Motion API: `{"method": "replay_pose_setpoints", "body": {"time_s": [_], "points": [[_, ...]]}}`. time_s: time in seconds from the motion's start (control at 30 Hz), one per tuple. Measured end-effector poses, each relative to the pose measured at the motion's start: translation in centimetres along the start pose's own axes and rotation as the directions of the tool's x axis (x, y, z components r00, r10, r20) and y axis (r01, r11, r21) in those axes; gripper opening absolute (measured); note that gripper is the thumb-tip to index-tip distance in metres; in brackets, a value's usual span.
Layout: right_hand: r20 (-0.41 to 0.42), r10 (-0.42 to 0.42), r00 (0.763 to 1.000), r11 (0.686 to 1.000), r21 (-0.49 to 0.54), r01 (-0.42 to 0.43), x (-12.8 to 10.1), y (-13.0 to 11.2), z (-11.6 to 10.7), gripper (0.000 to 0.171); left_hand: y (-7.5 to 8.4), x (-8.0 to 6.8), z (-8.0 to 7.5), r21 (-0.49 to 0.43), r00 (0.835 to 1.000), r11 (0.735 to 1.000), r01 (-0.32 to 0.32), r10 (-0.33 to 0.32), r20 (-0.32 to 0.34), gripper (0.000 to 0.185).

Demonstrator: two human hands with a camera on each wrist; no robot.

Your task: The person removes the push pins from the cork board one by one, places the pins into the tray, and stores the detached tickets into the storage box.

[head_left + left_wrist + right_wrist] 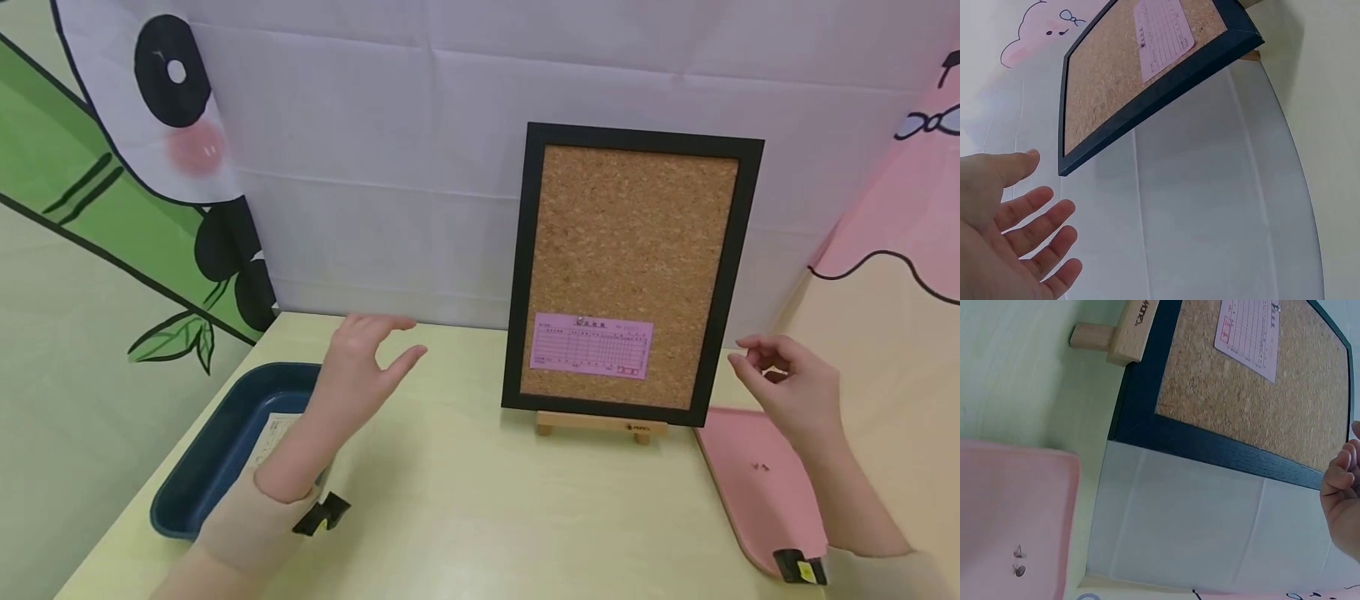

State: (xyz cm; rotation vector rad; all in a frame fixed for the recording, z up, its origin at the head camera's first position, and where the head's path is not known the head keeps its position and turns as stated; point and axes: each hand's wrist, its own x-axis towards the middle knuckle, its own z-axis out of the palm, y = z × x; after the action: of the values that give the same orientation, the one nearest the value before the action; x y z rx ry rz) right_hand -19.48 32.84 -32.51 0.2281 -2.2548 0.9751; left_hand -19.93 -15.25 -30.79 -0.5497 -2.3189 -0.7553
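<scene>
A pink printed slip (591, 346) is fixed to the lower part of a black-framed cork board (630, 225), with a pushpin (580, 321) at its top edge. My left hand (360, 358) hovers to the left of the board, thumb and fingers apart and nothing between them. Over the far end of a pink tray (738, 433), right of the board, is my right hand (798, 387). Its fingers are loosely bent, thumb tip close to the index finger, and nothing shows in it. Two small pins (1019, 570) lie in that tray.
The board leans on a small wooden easel (600, 423) near the back of the table (480, 500). At the left stands a dark blue tray (180, 492) with printed paper (272, 435) inside, partly hidden by my left forearm. A white cloth (360, 167) hangs behind.
</scene>
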Motion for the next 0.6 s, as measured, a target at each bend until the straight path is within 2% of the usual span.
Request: {"method": "replay_pose_setpoints", "body": {"time_s": [0.2,0.43,0.6], "points": [[-0.055,0.024,0.998,0.999,0.047,-0.021,-0.1,-0.9,1.8,0.02,1.1,0.2,1.8,-0.098,0.998,0.995,0.004,-0.01,-0.065,0.031],[-0.108,0.034,0.994,0.991,0.131,-0.02,0.0,-2.2,4.0,0.021,2.4,0.2,4.5,-0.18,0.997,0.984,-0.007,-0.007,-0.077,0.032],[-0.097,0.029,0.995,0.992,0.127,-0.017,-0.1,-2.9,5.7,0.021,2.8,0.0,6.6,-0.225,0.996,0.974,0.019,-0.037,-0.079,0.036]]}}
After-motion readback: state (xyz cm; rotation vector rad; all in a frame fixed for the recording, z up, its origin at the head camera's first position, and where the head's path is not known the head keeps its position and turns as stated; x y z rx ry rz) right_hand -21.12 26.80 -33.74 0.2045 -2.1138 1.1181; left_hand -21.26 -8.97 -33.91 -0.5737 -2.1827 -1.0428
